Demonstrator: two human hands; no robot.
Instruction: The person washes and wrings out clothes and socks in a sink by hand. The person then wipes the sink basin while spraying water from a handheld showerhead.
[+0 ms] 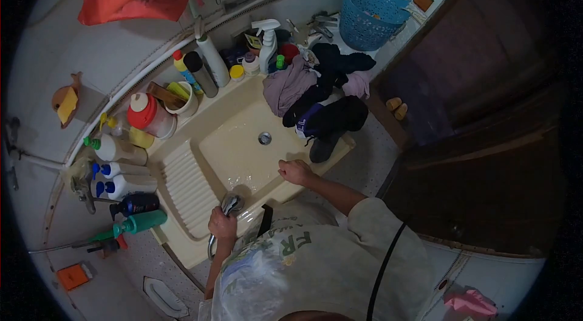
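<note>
My left hand (223,224) is closed round the handle of a chrome shower head (232,202), which is over the near left part of the cream sink (228,114). Small wet spots glisten on the basin floor beside it. My right hand (295,172) is above the sink's near edge, its fingers curled; whatever they hold, if anything, is too small to tell. A round metal drain (265,138) lies in the basin beyond my hands. Dark and mauve clothes (288,85) are heaped on the sink's right end. The ribbed washboard (188,184) is at the left.
Pump bottles (127,184) line the left end of the sink. A white spray bottle (267,47), a red-lidded container (146,116) and other bottles stand along the back. A blue basket (371,17) is at the back right, and a dark door (473,169) is at the right.
</note>
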